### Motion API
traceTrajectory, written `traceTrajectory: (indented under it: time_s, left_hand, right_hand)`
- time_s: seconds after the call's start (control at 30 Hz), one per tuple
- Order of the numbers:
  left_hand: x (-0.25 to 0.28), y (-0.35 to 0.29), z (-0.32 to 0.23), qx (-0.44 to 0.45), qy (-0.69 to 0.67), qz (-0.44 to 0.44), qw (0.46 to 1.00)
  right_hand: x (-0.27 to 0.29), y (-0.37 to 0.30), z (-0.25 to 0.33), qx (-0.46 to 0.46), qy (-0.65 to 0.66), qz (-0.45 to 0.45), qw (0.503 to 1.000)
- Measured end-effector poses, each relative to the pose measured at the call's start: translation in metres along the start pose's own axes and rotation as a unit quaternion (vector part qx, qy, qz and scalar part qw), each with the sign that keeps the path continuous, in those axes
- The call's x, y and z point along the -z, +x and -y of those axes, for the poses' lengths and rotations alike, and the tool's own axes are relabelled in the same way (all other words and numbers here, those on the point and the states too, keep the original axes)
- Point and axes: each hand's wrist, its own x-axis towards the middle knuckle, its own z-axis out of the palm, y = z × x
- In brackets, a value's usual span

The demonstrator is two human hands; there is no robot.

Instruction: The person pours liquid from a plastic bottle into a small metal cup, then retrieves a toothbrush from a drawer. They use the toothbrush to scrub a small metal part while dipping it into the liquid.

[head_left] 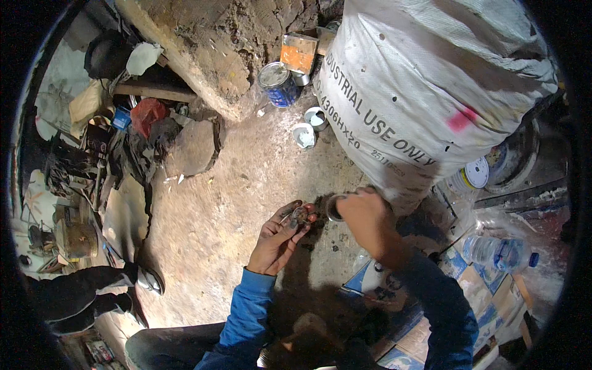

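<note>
My left hand (275, 245) is closed around a small, dark, greasy metal part (300, 215), palm turned up and fingertips blackened. A reddish spot shows at its fingertips. To the right, my right hand (369, 223) is bent over a small round tin (334, 208), its fingers closed at the tin's rim. The tin's opening faces left, toward my left hand; what it contains cannot be made out. Dark smudges mark the concrete floor (228, 203) between the two hands. Both forearms are in blue sleeves.
A large white woven sack (425, 80) stands just beyond my right hand. Past it are a blue paint can (279, 86), an orange-marked box (299, 52) and small open cups (304, 135). A plastic water bottle (501, 253) lies at right on flattened cardboard. Another person's legs (86, 296) show at left.
</note>
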Motion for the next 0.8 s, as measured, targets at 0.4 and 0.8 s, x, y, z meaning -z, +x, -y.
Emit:
traceTrajectory:
  time_s: [0.4,0.8]
  left_hand:
    - [-0.009,0.015,0.009,-0.040,0.146,0.023,0.988]
    - [-0.015,0.010,0.000,-0.093,0.181,0.025,0.979]
  right_hand:
    - [0.077,-0.088,-0.021,-0.142,0.281,-0.142,0.938]
    - [0.084,-0.088,-0.010,-0.137,0.293,-0.169,0.931]
